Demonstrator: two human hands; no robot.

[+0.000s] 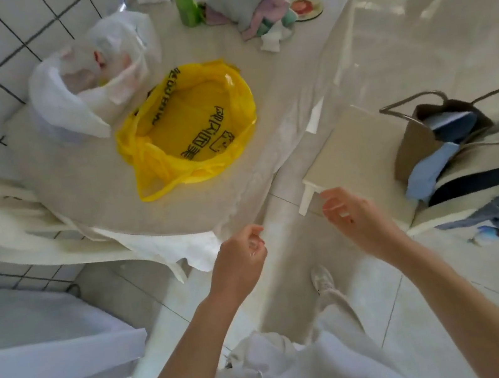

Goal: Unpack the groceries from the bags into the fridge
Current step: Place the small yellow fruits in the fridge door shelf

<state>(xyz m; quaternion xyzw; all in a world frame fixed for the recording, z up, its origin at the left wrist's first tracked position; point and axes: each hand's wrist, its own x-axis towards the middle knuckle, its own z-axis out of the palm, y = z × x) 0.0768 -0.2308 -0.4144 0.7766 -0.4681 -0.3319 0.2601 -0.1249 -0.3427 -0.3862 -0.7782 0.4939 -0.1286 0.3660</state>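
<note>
Both hands are held empty below the table edge: left hand loosely curled, right hand half-spread. A flattened yellow bag and a filled white bag are seen touching on the table.

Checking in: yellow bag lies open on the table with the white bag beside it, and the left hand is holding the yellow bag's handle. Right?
Not quite. In the head view the left hand holds nothing and hangs short of the table; the yellow bag lies open beside the white bag, untouched.
</note>
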